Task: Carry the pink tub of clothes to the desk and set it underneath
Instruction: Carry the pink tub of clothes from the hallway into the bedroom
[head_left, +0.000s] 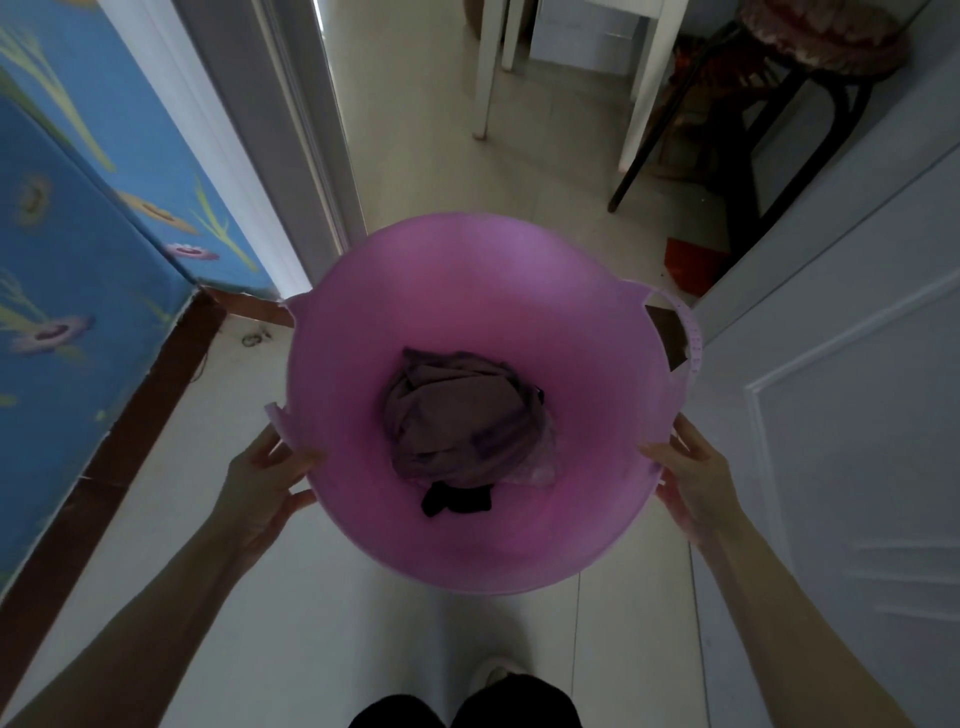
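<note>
I hold the round pink tub (363, 322) in the air in front of me, above the pale tiled floor. My left hand (265, 478) grips its left rim and my right hand (691, 478) grips its right rim. In the bottom lies a bundle of mauve clothes (457, 421) with a small black piece (457, 501) at the near side. Straight ahead, through a doorway, stand the white legs of the desk (485, 78).
A blue flowered mattress (78, 234) with a brown wooden edge leans along the left. A white door (841, 415) stands open on the right. Beyond it are a dark stool with a cushion (826, 36) and a red dustpan (693, 265) on the floor.
</note>
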